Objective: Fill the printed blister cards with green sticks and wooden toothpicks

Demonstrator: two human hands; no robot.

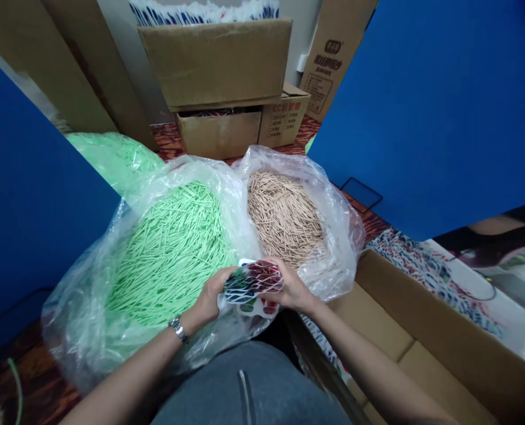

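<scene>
Both my hands hold one small printed packet (254, 285), a flat plastic pouch with red, green, blue and white markings, just above my lap. My left hand (209, 297), with a watch on its wrist, grips the packet's left edge. My right hand (291, 289) grips its right side from beneath. Right behind the packet stand two open clear plastic bags: one full of green sticks (169, 251) on the left, one full of tan wooden sticks (284, 215) on the right.
An open cardboard box (421, 330) lies at the right with printed packets (426, 265) beyond it. Stacked cardboard boxes (220, 65) stand at the back. Blue panels (439, 106) flank both sides. Another bag of green sticks (111, 156) sits at the back left.
</scene>
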